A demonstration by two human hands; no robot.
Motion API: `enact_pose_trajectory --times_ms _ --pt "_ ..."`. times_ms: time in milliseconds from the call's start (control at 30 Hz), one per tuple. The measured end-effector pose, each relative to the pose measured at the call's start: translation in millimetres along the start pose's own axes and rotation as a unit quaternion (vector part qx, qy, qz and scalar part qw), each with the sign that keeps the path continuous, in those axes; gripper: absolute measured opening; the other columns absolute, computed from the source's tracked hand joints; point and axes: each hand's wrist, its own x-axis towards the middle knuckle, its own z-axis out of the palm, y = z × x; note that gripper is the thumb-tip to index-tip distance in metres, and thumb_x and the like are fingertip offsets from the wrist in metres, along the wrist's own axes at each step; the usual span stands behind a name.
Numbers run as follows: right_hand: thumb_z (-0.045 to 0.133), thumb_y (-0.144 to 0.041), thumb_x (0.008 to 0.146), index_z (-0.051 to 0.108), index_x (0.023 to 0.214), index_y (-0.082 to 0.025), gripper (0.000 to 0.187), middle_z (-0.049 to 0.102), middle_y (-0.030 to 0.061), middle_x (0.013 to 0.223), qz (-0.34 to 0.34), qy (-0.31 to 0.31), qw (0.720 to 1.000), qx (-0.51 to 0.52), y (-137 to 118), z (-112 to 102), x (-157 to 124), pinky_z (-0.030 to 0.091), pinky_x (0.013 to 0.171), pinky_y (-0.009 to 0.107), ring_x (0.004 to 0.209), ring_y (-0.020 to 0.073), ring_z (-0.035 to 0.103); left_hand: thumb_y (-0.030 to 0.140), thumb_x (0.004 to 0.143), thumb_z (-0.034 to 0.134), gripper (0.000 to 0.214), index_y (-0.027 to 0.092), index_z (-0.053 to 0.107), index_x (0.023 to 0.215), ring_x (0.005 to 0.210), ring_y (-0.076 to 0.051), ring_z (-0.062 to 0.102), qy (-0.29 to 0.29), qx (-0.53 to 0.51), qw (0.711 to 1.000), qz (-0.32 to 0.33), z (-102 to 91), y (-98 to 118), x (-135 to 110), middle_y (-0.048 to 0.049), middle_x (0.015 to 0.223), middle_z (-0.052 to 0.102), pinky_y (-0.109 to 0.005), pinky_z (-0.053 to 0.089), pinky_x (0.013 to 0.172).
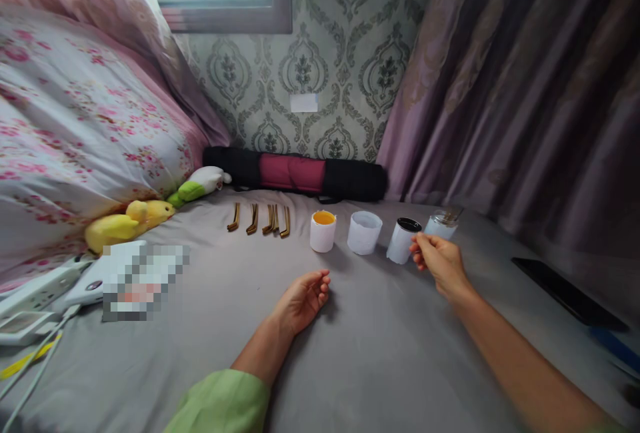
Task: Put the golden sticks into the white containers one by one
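Observation:
My right hand [441,263] has its thumb and fingers closed at the right side of a white-wrapped cup [400,246] with a dark inside. To its left stand a translucent white cup [364,236] and a white cup with an orange-yellow inside [322,234]. Partly behind my right hand is a glass jar [440,223] with thin metal pieces at its top. My left hand [305,299] rests on the grey sheet in front of the cups, fingers loosely curled with nothing visible in them. Several brass-coloured bent rods [271,219] lie in small groups left of the cups.
A long black and maroon roll bag [293,173] lies along the wall. On the left are plush toys [130,219], a white box [107,269], a power strip [40,289] and cables. A flat black object [567,293] lies at the right, near the curtain [500,86].

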Motion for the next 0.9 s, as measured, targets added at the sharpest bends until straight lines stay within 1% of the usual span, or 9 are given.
enact_pose_trajectory --times_ms 200,367,500,600,700,900 --pt "0.048 -0.033 0.073 0.055 0.071 -0.016 0.018 0.054 -0.0009 0.058 0.024 -0.051 0.998 -0.019 17.1 29.0 -16.6 0.032 0.031 0.016 0.038 0.0056 0.045 0.008 0.074 0.052 0.01 0.007 0.055 0.084 0.049 -0.005 0.049 0.0 -0.001 1.0 -0.002 0.9 0.0 -0.4 -0.003 0.065 0.055 -0.014 0.04 0.043" --pt "0.045 -0.037 0.075 0.055 0.072 -0.016 0.024 0.055 0.0008 0.058 0.032 -0.094 0.994 -0.044 37.2 57.0 -29.9 0.033 0.031 0.016 0.04 0.0067 0.046 0.008 0.075 0.052 0.01 0.007 0.056 0.084 0.049 -0.005 0.049 0.0 0.002 1.0 -0.001 1.3 0.2 -0.7 -0.003 0.065 0.055 -0.014 0.04 0.043" --pt "0.041 -0.043 0.076 0.055 0.073 -0.016 0.031 0.058 0.002 0.058 0.006 -0.12 0.99 -0.078 52.2 74.3 -36.1 0.034 0.032 0.017 0.039 0.0082 0.048 0.008 0.075 0.051 0.01 0.007 0.056 0.083 0.048 -0.005 0.049 0.003 0.003 1.0 -0.003 1.2 0.1 0.0 -0.0026 0.064 0.055 -0.014 0.04 0.043" --pt "0.039 -0.046 0.077 0.056 0.07 -0.015 0.036 0.059 0.0023 0.056 -0.025 -0.113 0.987 -0.116 59.8 80.3 -38.4 0.034 0.033 0.018 0.036 0.0084 0.048 0.008 0.075 0.052 0.01 0.007 0.056 0.084 0.048 -0.005 0.05 0.001 0.006 1.0 -0.002 1.1 -0.2 1.0 -0.0025 0.064 0.055 -0.014 0.04 0.043" --pt "0.037 -0.046 0.079 0.057 0.069 -0.015 0.038 0.058 0.0019 0.052 -0.05 -0.104 0.983 -0.142 65.1 80.9 -39.1 0.034 0.036 0.019 0.035 0.0087 0.047 0.008 0.075 0.051 0.01 0.007 0.056 0.083 0.048 -0.005 0.05 -0.003 0.01 1.0 -0.001 2.2 -0.5 1.4 -0.0026 0.063 0.056 -0.014 0.04 0.043" --pt "0.036 -0.044 0.08 0.059 0.068 -0.016 0.038 0.06 0.0026 0.053 -0.094 -0.097 0.976 -0.172 73.7 78.0 -37.7 0.035 0.041 0.02 0.041 0.0112 0.053 0.007 0.075 0.051 0.009 0.008 0.055 0.083 0.048 -0.004 0.05 0.013 0.027 1.0 -0.01 5.0 0.5 3.6 -0.0025 0.064 0.056 -0.013 0.041 0.043"
